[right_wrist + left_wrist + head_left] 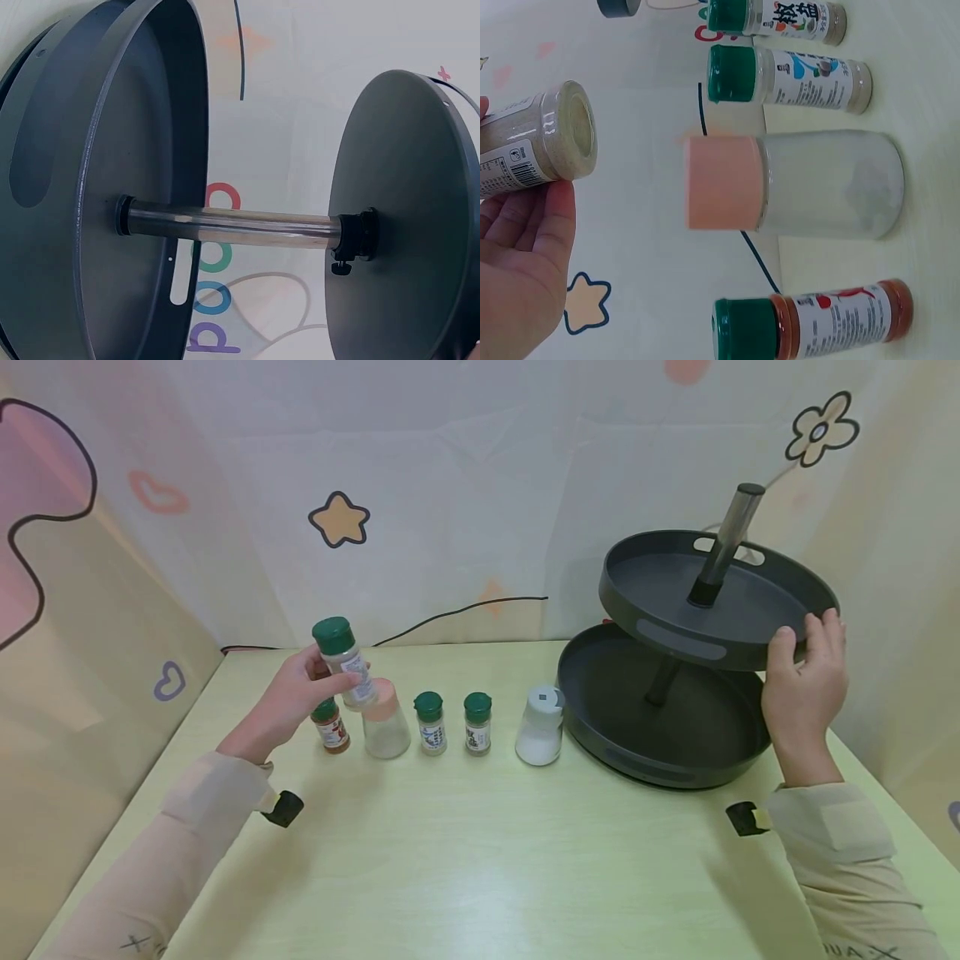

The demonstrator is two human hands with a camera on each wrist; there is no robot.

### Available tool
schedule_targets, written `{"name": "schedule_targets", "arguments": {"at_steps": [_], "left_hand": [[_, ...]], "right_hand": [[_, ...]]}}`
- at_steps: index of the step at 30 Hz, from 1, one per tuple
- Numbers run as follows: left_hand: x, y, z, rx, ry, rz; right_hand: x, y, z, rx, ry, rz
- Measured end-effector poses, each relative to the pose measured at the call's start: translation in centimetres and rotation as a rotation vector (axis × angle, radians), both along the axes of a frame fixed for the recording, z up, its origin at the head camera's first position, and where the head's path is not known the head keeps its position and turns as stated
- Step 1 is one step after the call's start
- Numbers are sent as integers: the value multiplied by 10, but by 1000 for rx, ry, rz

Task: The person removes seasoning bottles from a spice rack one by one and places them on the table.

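My left hand grips a spice jar with a green cap, held tilted above the table behind the front row. In the left wrist view the base of this jar shows pale powder inside. Below it stand a red-brown spice jar with a green cap and a clear jar with a pink lid. On the right, my right hand holds the rim of the upper tray of a black two-tier stand, thumb and fingers at its edge.
Two small green-capped spice jars, one left and one right, stand mid-table. A white conical container is beside the lower tray. A metal post joins the tiers. A printed curtain hangs behind the table.
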State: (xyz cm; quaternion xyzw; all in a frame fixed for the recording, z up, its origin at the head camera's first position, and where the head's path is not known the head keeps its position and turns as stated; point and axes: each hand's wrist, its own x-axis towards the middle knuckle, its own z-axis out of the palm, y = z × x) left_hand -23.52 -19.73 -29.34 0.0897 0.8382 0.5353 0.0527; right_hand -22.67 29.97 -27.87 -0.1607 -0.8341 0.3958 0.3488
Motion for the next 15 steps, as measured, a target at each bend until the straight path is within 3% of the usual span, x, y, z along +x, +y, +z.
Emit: {"name": "schedule_targets", "arguments": {"at_steps": [6,15], "left_hand": [[3,-13,-2,27,24,23],[5,-32,-5,33,8,79]], "right_hand": [[0,0,0,0,0,1],[-1,0,0,7,13,-3]]}}
